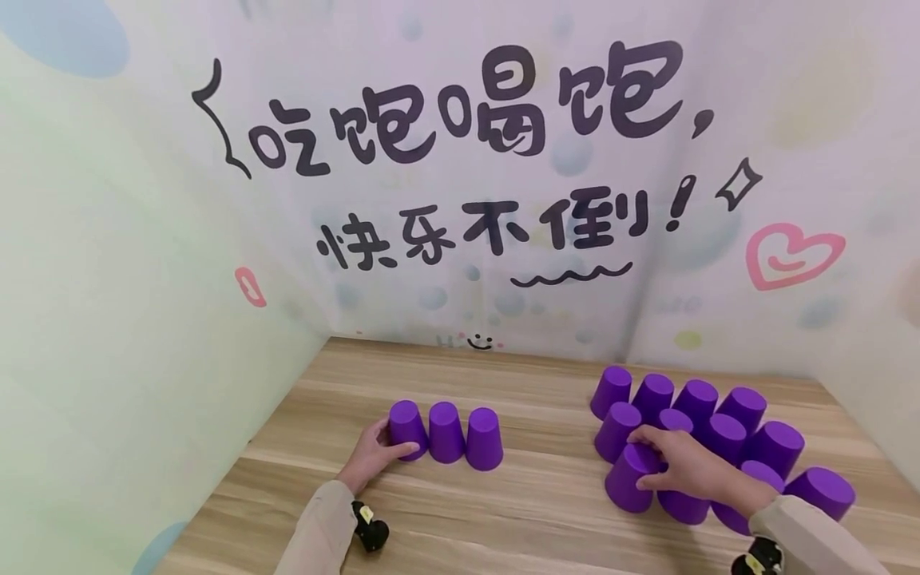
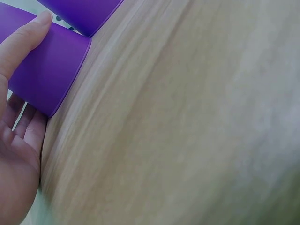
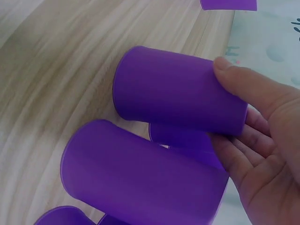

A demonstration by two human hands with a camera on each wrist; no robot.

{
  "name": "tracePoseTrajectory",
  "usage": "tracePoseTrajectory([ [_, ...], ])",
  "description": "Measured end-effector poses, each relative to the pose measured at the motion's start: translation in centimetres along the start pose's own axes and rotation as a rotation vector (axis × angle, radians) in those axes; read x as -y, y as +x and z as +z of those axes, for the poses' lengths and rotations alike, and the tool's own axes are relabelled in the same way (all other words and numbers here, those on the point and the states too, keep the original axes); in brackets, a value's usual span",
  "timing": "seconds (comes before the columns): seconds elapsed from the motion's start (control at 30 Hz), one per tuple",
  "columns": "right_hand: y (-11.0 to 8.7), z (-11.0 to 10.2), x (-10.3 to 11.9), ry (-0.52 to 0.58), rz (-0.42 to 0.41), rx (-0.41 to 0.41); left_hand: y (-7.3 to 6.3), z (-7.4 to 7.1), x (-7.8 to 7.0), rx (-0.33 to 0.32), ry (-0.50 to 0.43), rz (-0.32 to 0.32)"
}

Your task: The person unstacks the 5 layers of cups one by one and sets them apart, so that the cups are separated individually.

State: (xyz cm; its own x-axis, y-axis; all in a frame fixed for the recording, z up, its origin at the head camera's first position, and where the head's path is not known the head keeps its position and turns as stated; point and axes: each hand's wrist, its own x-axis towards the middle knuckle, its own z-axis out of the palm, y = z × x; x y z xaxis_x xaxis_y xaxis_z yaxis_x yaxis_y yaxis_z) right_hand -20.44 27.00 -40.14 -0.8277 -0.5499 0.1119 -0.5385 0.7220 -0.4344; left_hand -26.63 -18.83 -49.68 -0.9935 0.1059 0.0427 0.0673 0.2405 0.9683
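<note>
Three purple cups stand upside down in a short row left of the table's middle. My left hand (image 1: 374,454) holds the leftmost cup (image 1: 406,422), thumb across its near side. The left wrist view shows the thumb on that cup's wall, and fingers around its other side. My right hand (image 1: 686,467) grips a purple cup (image 1: 627,485) at the front left corner of a larger group, also upside down. Thumb and fingers are near its narrow end in the right wrist view, with another cup (image 3: 140,173) close beside it.
Several more upside-down purple cups (image 1: 772,447) stand close together behind and right of my right hand, partly hidden by it. The wood-grain table (image 1: 503,527) meets a printed cloth backdrop (image 1: 474,303) at the back, with pale walls at both sides.
</note>
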Motion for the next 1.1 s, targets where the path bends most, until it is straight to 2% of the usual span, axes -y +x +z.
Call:
tracePoseTrajectory([
  [0.5, -0.1, 0.01, -0.7, 0.011, -0.064, -0.022, -0.08, 0.04, -0.16, -0.016, 0.005, -0.018],
  [0.73, -0.38, 0.01, -0.46, 0.123, -0.038, -0.06, -0.06, 0.11, -0.18, -0.018, -0.002, -0.013],
  [0.9, -0.46, 0.26, -0.07, 0.121, -0.044, -0.115, -0.12, 0.06, -0.4, -0.013, 0.0, -0.004],
  [1.1, -0.49, 0.34, 0.04, 0.128, -0.008, -0.102, -0.17, 0.04, -0.38, -0.009, -0.009, -0.005],
])
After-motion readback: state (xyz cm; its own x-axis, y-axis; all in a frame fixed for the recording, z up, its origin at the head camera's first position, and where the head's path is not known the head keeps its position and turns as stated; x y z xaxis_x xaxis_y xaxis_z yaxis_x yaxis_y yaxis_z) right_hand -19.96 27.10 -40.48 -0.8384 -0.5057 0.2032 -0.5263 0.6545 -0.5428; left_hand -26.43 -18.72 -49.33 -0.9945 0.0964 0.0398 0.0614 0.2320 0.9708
